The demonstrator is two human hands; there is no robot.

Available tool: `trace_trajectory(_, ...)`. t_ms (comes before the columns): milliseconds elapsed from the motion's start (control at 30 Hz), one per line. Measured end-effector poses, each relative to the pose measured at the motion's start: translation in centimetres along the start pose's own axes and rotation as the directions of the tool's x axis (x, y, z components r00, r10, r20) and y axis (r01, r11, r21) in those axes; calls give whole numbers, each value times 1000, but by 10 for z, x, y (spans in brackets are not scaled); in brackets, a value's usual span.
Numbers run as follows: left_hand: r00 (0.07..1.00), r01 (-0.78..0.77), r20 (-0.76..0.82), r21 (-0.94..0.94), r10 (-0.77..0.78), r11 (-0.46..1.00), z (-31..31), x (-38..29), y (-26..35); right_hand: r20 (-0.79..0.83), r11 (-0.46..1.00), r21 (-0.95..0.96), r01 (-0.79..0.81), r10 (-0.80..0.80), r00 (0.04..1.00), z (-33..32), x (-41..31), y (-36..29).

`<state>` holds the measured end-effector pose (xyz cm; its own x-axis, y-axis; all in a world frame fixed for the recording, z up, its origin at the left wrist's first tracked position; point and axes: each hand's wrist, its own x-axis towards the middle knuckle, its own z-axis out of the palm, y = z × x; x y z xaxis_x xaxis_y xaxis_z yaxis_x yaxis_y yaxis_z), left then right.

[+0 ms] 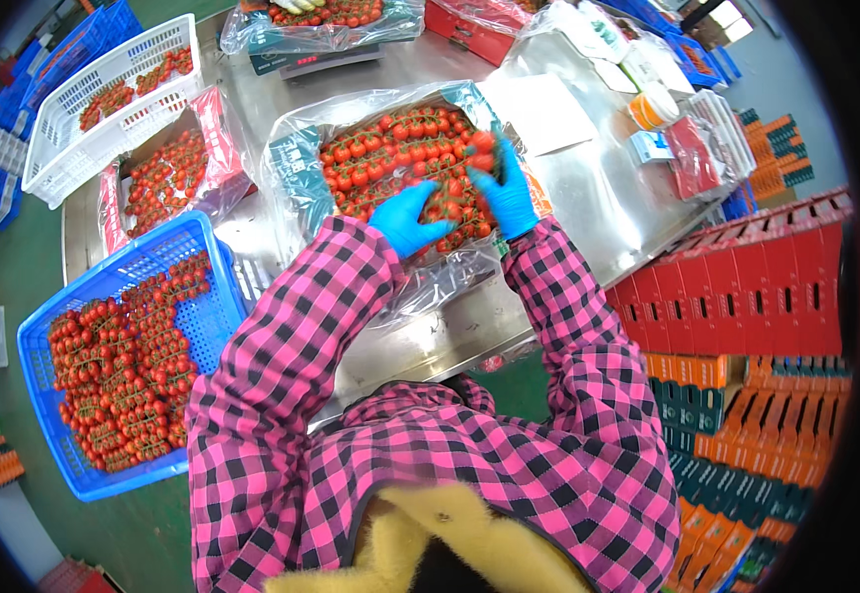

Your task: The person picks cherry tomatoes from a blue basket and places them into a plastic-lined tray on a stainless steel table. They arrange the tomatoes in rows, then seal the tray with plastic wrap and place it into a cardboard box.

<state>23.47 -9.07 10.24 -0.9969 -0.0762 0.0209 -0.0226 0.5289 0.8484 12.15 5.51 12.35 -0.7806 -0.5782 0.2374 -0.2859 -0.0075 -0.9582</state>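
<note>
Rows of red cherry tomatoes on the vine (370, 156) fill a plastic-lined cardboard box (300, 167) on the steel table. My left hand (411, 220), in a blue glove, is over the box's near part, fingers and thumb curved around a blurred tomato cluster; whether it grips the cluster is unclear. My right hand (505, 189), also gloved in blue, is at the box's right side, its fingers around a truss of tomatoes (481, 152) that is blurred by motion. Left of the box, a blue plastic crate (122, 485) holds many more tomato trusses.
A red box of tomatoes (226, 141) and a white crate (44, 163) stand at the left. Beyond is another lined box on a scale (333, 63), with a co-worker's gloved hand (296, 6). White sheets (537, 111) lie at the right, near stacked red cartons (733, 296).
</note>
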Motion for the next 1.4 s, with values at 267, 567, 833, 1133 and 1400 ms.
trace_trajectory(267, 986, -38, 135, 758, -100, 651, 25, -30, -19, 854, 597, -450, 664, 72, 515, -51, 7, 52)
trace_trajectory(567, 962, 105, -257, 659, 91, 745, 46, -49, 7, 787, 681, -508, 527, 119, 605, -15, 9, 9)
trace_trajectory(833, 972, -113, -177, 221, 153, 969, 31, -243, -3, 874, 978, 37, 203, -131, 469, 245, 6, -23)
trace_trajectory(1133, 807, 553, -129, 508, -577, 660, -116, -445, -75, 816, 433, -576, 693, 353, 458, 510, -41, 87)
trace_trajectory(1400, 767, 460, 245, 435, -593, 774, -123, -365, -155, 688, 718, -476, -508, 664, 293, 473, -57, 45)
